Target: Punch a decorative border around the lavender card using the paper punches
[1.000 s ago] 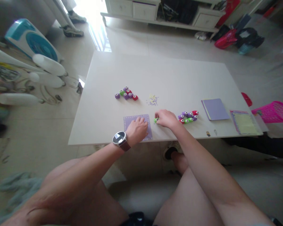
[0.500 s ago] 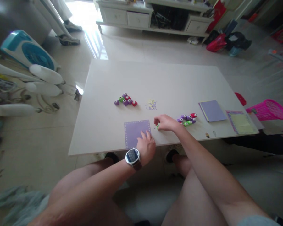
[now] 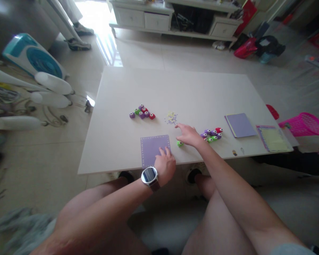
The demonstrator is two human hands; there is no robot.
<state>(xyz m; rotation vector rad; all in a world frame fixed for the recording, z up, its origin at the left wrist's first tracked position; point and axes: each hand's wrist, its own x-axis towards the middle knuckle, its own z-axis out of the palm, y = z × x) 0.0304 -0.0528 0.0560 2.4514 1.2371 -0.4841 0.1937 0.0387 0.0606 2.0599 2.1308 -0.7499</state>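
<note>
Head view: the left hand [image 3: 165, 163] rests at the near edge of the counter [image 3: 175, 88], its fingers loosely spread with the tips pressed on the near right corner of a purple paper square [image 3: 154, 149]. That pressure seems meant to pin the sheet flat so it does not slide. A wristwatch [image 3: 149, 175] sits on that wrist.

The right hand [image 3: 189, 135] hovers just right of the square, fingers loosely spread and pinching nothing. A small green punch [image 3: 179, 143] lies on the counter just beneath its fingertips, apart from the others; whether skin touches it, I cannot tell. It stands close to the paper's right edge, handy to both hands.

Just right of that hand a cluster of punches [image 3: 212, 134], purple, green and red, is grouped near the near edge. A second cluster [image 3: 142, 113] lies further in, left of centre. Between them sits a scatter of tiny paper bits [image 3: 171, 118], probably punched-out waste.

Toward the right edge lie a purple pad [image 3: 240, 124] and a yellow sheet [image 3: 272, 139], stock kept out of the working spot. A pink basket [image 3: 303, 124] stands on the floor beyond the right edge.
</note>
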